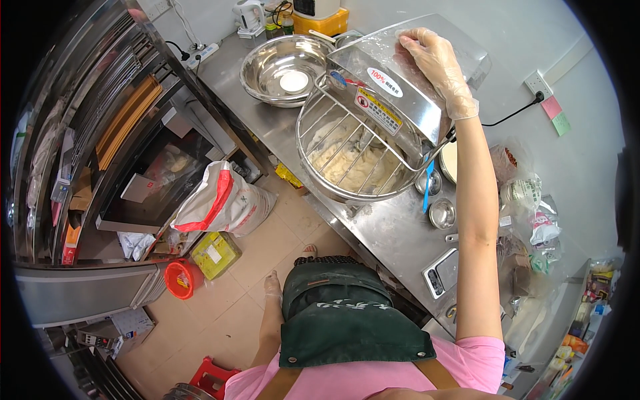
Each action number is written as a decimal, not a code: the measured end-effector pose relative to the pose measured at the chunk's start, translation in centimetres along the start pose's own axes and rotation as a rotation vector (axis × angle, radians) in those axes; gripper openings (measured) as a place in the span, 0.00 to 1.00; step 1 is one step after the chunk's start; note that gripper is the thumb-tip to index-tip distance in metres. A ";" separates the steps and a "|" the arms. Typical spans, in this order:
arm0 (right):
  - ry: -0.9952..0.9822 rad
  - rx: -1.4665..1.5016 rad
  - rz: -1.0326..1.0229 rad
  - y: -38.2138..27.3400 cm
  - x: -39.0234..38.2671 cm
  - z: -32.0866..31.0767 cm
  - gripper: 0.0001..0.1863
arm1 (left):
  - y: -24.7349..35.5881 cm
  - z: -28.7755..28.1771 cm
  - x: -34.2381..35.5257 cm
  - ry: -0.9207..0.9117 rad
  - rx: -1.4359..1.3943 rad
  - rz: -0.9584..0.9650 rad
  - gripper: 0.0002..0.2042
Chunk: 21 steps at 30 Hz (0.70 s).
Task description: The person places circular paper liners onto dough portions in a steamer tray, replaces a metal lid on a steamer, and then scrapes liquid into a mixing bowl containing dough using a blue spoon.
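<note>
A metal stand mixer (427,110) stands on the steel worktop, a wire guard (333,150) over its bowl. Pale, lumpy dough (360,160) sits in the bowl behind the bars. My right hand (437,67), in a clear glove, reaches over the top of the mixer head. Its fingers are bent and close together at the far side; whatever lies under them is hidden. Down beside my dark green apron (340,320) hangs my left hand (272,285), also gloved and away from the worktop. Its fingers are too small to read.
Left of the mixer is a wide steel bowl (257,70). Small metal cups (442,213), a blue spatula (425,190) and a phone (440,273) lie to its right. A white sack (223,200), yellow-green container (215,255) and red bucket (181,279) stand on the floor.
</note>
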State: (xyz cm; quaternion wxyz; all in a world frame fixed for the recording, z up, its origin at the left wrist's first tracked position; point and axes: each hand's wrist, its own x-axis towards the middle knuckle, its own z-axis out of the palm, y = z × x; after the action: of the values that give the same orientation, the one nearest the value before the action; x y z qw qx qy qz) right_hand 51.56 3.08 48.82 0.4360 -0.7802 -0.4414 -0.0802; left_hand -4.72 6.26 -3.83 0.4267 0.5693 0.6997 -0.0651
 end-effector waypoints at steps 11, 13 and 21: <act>0.000 -0.020 -0.009 0.3 0.1 0.0 0.13 | -0.1 0.0 0.0 0.005 -0.011 0.015 0.31; -0.001 -0.003 0.009 0.2 0.1 0.0 0.13 | -0.1 0.0 0.0 0.000 -0.004 0.027 0.31; -0.003 0.008 -0.004 0.6 0.2 0.1 0.13 | 0.0 0.1 -0.6 0.033 -0.003 0.050 0.32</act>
State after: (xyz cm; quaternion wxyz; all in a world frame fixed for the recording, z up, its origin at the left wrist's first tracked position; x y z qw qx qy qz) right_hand 52.10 3.13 48.46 0.4382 -0.7776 -0.4440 -0.0785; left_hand -4.74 5.79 -3.49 0.4173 0.5868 0.6925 -0.0439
